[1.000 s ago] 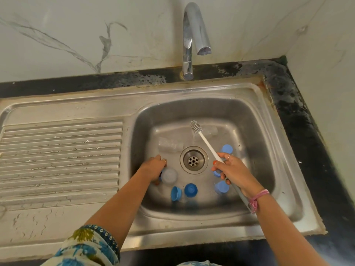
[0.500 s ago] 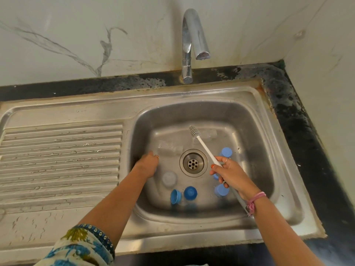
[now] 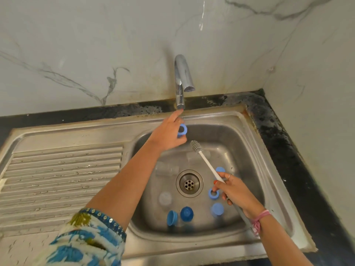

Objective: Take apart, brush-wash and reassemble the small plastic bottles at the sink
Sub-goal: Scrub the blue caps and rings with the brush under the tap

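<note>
Steel sink [image 3: 255,150]: left hand [image 3: 167,134] pinches blue cap [image 3: 182,129], forefinger at tap [image 3: 181,81]; right hand [image 3: 235,192] grips brush [image 3: 204,160]; run water gently.

Blue cap [image 3: 182,130] partly hidden behind left hand [image 3: 166,134]; clear bottles [image 3: 166,169] faint, outlines unclear.

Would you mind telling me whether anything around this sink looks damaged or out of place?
Nothing among the bottle parts looks wrong. The black counter behind the sink is blotched and worn pale near the tap, and the sink's back right corner shows a rusty-looking edge. No water runs from the tap.
</note>
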{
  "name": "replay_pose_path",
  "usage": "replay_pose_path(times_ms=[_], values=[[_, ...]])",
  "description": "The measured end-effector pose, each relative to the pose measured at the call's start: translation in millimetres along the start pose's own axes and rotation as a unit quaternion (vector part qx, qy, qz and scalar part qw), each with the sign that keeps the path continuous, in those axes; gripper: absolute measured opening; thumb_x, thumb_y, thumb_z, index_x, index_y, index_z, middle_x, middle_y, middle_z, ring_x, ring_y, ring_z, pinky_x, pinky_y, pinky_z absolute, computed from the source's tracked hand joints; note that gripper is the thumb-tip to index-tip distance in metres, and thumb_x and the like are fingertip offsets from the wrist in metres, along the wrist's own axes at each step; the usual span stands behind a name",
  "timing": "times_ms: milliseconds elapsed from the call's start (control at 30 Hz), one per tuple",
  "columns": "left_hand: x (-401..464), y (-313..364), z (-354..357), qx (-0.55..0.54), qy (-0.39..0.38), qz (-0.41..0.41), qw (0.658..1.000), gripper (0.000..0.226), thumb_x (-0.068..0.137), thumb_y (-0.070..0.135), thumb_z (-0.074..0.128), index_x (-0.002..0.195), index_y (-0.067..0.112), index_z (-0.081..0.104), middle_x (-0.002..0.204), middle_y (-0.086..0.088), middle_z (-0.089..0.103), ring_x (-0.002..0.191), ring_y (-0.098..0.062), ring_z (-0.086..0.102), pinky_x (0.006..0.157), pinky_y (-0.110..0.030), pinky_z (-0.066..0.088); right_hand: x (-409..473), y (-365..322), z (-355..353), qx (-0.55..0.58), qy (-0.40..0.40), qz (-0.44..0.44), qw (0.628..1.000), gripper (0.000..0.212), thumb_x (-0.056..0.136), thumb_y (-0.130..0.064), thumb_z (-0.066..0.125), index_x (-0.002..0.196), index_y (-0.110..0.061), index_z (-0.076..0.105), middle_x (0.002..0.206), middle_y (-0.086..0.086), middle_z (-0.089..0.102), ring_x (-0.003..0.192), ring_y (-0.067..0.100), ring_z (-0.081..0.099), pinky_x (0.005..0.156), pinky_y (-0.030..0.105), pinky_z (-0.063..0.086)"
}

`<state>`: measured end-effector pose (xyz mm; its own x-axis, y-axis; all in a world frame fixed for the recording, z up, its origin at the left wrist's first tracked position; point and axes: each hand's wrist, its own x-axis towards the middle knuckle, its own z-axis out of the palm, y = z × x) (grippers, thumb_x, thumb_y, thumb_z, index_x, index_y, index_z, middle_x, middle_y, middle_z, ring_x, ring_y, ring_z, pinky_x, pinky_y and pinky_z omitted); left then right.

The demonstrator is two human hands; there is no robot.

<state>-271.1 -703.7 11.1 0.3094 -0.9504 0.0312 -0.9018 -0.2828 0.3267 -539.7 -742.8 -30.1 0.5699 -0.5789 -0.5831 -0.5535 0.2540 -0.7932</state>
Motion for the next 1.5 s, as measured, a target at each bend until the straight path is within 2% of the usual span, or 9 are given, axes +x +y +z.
replay_pose_path(times_ms=[133, 300, 533, 700, 800, 867, 1133, 1433, 1500], values=[[38, 12, -15, 0.038, 0.0, -0.005, 0.999, 0.056, 0.088, 0.027, 0.062, 0.136, 0.001, 0.049, 0.162, -0.004, 0.009, 0.121, -0.037, 0.046, 0.099, -0.041, 0.042, -1, -5, -7, 0.005, 0.006, -0.001, 1.0, 0.02, 0.095, -0.014, 0.055, 0.113, -0.021, 0.058, 0.089, 0.009, 0.072, 0.049, 0.008, 0.048, 0.045, 0.022, 0.036], [55, 13, -24, 0.09, -0.017, -0.038, 0.995, 0.054, 0.096, 0.028, 0.052, 0.136, -0.006, 0.045, 0.161, -0.01, 0.012, 0.122, -0.039, 0.047, 0.099, -0.041, 0.036, 1, -4, -12, 0.002, 0.009, -0.006, 1.0, 0.023, 0.095, -0.016, 0.056, 0.118, -0.021, 0.057, 0.088, 0.008, 0.071, 0.051, 0.008, 0.049, 0.045, 0.021, 0.038], [52, -9, -12, 0.007, -0.015, -0.121, 0.992, 0.031, 0.094, 0.028, 0.059, 0.113, 0.004, 0.064, 0.162, -0.011, 0.011, 0.132, -0.025, 0.045, 0.106, -0.038, 0.037, 3, -8, -9, 0.009, 0.006, -0.012, 1.0, 0.022, 0.096, -0.016, 0.056, 0.117, -0.022, 0.057, 0.083, 0.005, 0.071, 0.049, 0.008, 0.049, 0.044, 0.021, 0.037], [22, -35, 23, -0.086, -0.087, -0.214, 0.969, 0.037, 0.09, 0.025, 0.063, 0.11, -0.006, 0.063, 0.155, -0.019, 0.027, 0.122, -0.031, 0.052, 0.087, -0.032, 0.041, 4, -8, -10, 0.013, 0.008, -0.008, 1.0, 0.024, 0.096, -0.016, 0.057, 0.119, -0.022, 0.056, 0.084, 0.004, 0.072, 0.048, 0.007, 0.049, 0.043, 0.021, 0.037], [10, -22, 35, -0.193, -0.005, -0.236, 0.952, 0.029, 0.083, 0.03, 0.072, 0.098, 0.007, 0.063, 0.123, -0.013, 0.053, 0.101, -0.023, 0.056, 0.08, -0.028, 0.04, 5, -4, -13, 0.018, 0.015, 0.001, 1.0, 0.027, 0.095, -0.018, 0.058, 0.122, -0.022, 0.055, 0.086, 0.005, 0.072, 0.049, 0.007, 0.05, 0.043, 0.02, 0.038], [10, -7, 40, -0.269, 0.058, -0.224, 0.935, 0.036, 0.074, 0.035, 0.078, 0.101, 0.014, 0.066, 0.111, -0.007, 0.06, 0.092, -0.017, 0.06, 0.083, -0.032, 0.051, 5, -2, -15, 0.022, 0.018, 0.005, 1.0, 0.028, 0.095, -0.018, 0.058, 0.123, -0.022, 0.055, 0.087, 0.006, 0.073, 0.05, 0.008, 0.049, 0.044, 0.02, 0.038], [17, 30, 31, -0.383, 0.185, -0.209, 0.881, 0.05, 0.076, 0.011, 0.081, 0.121, 0.012, 0.06, 0.118, -0.007, 0.062, 0.099, -0.011, 0.061, 0.073, -0.006, 0.048, -2, 1, -19, 0.033, 0.026, -0.001, 0.999, 0.023, 0.096, -0.016, 0.057, 0.117, -0.023, 0.057, 0.087, 0.009, 0.073, 0.053, 0.012, 0.048, 0.043, 0.022, 0.038], [0, 35, 26, -0.48, 0.194, -0.211, 0.829, 0.051, 0.079, -0.001, 0.074, 0.126, 0.012, 0.058, 0.122, -0.001, 0.062, 0.11, -0.012, 0.059, 0.094, -0.022, 0.051, -9, 2, -19, 0.033, 0.026, -0.002, 0.999, 0.017, 0.096, -0.016, 0.057, 0.111, -0.023, 0.059, 0.088, 0.009, 0.073, 0.053, 0.012, 0.047, 0.044, 0.022, 0.039], [-1, 37, 26, -0.512, 0.192, -0.204, 0.812, 0.051, 0.079, -0.004, 0.073, 0.125, 0.013, 0.057, 0.125, -0.004, 0.061, 0.114, -0.015, 0.059, 0.092, -0.019, 0.051, -10, 1, -18, 0.034, 0.026, -0.003, 0.999, 0.016, 0.096, -0.016, 0.057, 0.11, -0.022, 0.059, 0.089, 0.01, 0.073, 0.053, 0.012, 0.047, 0.043, 0.021, 0.039]])
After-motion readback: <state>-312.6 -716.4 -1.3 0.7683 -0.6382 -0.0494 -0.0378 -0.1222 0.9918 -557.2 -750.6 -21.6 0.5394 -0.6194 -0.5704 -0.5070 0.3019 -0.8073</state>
